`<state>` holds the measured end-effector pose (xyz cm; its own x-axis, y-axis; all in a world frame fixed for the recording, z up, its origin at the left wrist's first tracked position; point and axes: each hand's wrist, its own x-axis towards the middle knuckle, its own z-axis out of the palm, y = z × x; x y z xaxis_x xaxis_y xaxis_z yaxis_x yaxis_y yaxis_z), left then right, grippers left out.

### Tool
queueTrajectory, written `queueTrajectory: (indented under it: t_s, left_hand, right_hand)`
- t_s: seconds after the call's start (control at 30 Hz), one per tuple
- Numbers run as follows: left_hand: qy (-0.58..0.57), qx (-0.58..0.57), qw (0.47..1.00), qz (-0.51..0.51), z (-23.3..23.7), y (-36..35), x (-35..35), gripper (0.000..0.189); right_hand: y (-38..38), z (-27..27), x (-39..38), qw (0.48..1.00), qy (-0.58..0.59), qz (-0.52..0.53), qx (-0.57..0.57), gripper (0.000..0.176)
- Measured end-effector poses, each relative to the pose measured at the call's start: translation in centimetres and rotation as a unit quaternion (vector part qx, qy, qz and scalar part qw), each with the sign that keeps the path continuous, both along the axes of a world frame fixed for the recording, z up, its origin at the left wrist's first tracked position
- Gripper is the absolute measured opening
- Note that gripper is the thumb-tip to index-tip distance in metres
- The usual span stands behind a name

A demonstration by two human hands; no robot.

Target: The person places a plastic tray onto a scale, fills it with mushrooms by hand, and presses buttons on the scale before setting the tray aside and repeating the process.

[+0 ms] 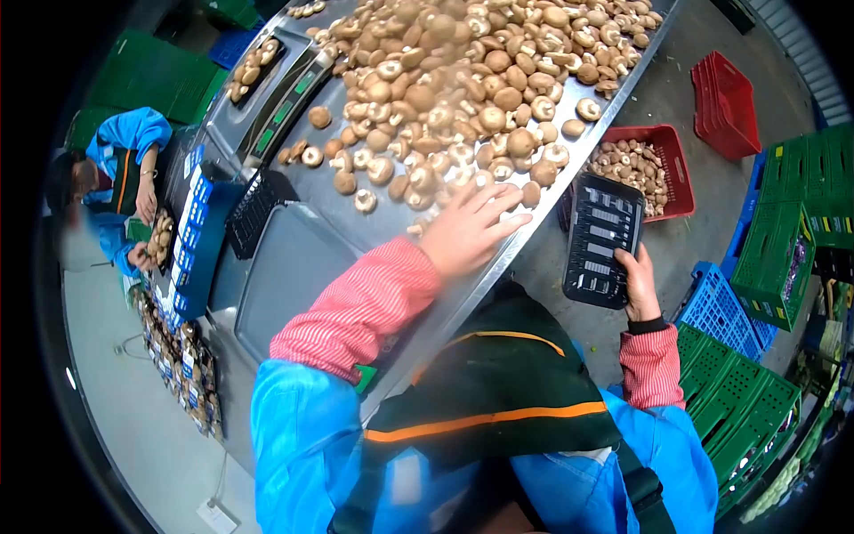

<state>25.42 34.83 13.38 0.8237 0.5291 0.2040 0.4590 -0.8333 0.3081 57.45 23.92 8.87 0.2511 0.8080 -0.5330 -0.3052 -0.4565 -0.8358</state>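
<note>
Brown mushrooms (498,80) lie in a large heap on the steel table (311,191). My left hand (471,230) is at the near edge of the heap, palm down, fingers apart, by the table's right edge; whether it touches a mushroom beneath is hidden. In my right hand (636,280) is a black plastic tray (605,238), gripped at its lower right side, beyond the table's edge. The tray holds no mushrooms and shows its ribbed bottom.
A red crate (680,173) of mushrooms stands below the table's right edge, with stacked red crates (729,107) behind. Green crates (738,400) line the right. A scale (283,111) sits at the table's left. Another person (129,142) handles a filled tray beyond a blue crate (197,231).
</note>
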Motion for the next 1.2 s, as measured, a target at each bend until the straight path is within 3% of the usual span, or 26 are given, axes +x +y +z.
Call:
queueTrajectory:
  t_s: [0.17, 0.3, 0.43, 0.5, 0.7, 0.73, 0.87, 0.97, 1.03, 1.1, 1.13, 1.2]
  left_hand:
    - [0.102, 0.071, 0.99, -0.067, -5.1, 3.9, 6.0, 0.058]
    - [0.139, 0.084, 0.983, -0.081, -7.3, 6.2, 6.2, 0.059]
    - [0.215, 0.062, 0.975, -0.001, -6.3, 7.6, 5.7, 0.05]
    - [0.21, 0.063, 0.975, 0.044, -5.8, 7.9, 5.1, 0.042]
    - [0.282, 0.071, 0.945, 0.152, -4.5, 9.4, 0.1, 0.035]
    - [0.3, 0.051, 0.935, 0.181, -3.7, 9.4, -0.4, 0.037]
    - [0.174, -0.006, 0.963, 0.205, -2.9, 9.0, -4.0, 0.059]
    - [-0.008, -0.062, 0.973, 0.224, -1.2, 7.1, -6.5, 0.059]
    - [0.019, -0.092, 0.941, 0.326, 0.0, 5.5, -8.7, 0.075]
    - [0.147, -0.202, 0.868, 0.429, 0.2, 4.3, -10.9, 0.092]
    - [0.216, -0.282, 0.825, 0.439, -0.7, 4.4, -12.4, 0.113]
    - [0.173, -0.303, 0.844, 0.408, -2.2, 4.2, -13.3, 0.126]
  right_hand:
    - [-2.0, -2.2, 1.5, 0.988, -0.088, -0.125, 0.004, 0.045]
    - [-1.7, -2.5, -0.8, 0.981, -0.145, -0.127, 0.018, 0.05]
    - [0.1, -0.6, -3.7, 0.985, -0.143, -0.053, 0.075, 0.049]
    - [0.7, -1.3, -4.7, 0.97, -0.222, -0.005, 0.098, 0.053]
    - [4.7, 1.8, -7.6, 0.847, -0.503, 0.157, 0.07, 0.062]
    - [5.4, 2.2, -8.1, 0.828, -0.528, 0.173, 0.078, 0.063]
    - [8.5, 2.6, -10.4, 0.73, -0.613, 0.283, 0.109, 0.06]
    - [10.8, 1.9, -13.4, 0.712, -0.626, 0.295, 0.117, 0.063]
    - [12.1, -0.4, -15.0, 0.723, -0.611, 0.294, 0.132, 0.063]
    - [12.6, -2.0, -16.1, 0.735, -0.598, 0.28, 0.154, 0.061]
    - [12.8, -2.5, -16.6, 0.745, -0.584, 0.28, 0.16, 0.06]
    - [13.1, -3.3, -17.1, 0.774, -0.532, 0.309, 0.152, 0.058]
